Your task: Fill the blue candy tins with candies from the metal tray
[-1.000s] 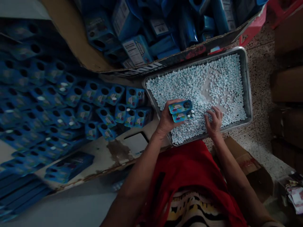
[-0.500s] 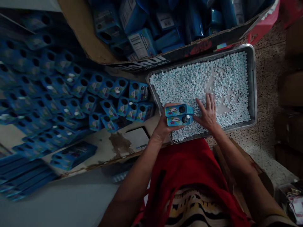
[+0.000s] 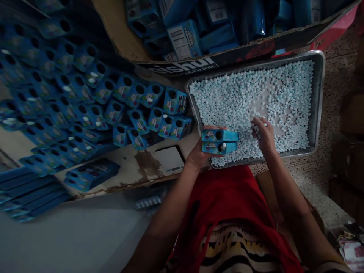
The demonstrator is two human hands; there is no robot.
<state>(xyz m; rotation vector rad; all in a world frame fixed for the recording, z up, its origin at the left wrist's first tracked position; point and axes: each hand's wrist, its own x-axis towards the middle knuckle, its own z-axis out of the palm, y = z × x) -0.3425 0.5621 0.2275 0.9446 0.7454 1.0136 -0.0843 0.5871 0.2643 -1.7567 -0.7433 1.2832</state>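
Boxes gripped, sweets pinched.
My left hand (image 3: 200, 153) clamps two small blue cardboard boxes (image 3: 219, 141); right hand (image 3: 264, 133) pinches pale blue-white candies (image 3: 241, 98) in the metal tray (image 3: 319, 98).

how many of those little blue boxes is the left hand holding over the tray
2. The left hand holds two small blue boxes stacked: the upper box and the lower box, both over the near edge of the metal tray. None seems hidden behind.

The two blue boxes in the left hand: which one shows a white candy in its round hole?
The lower box, nearer the person; the upper box has a dark hole.
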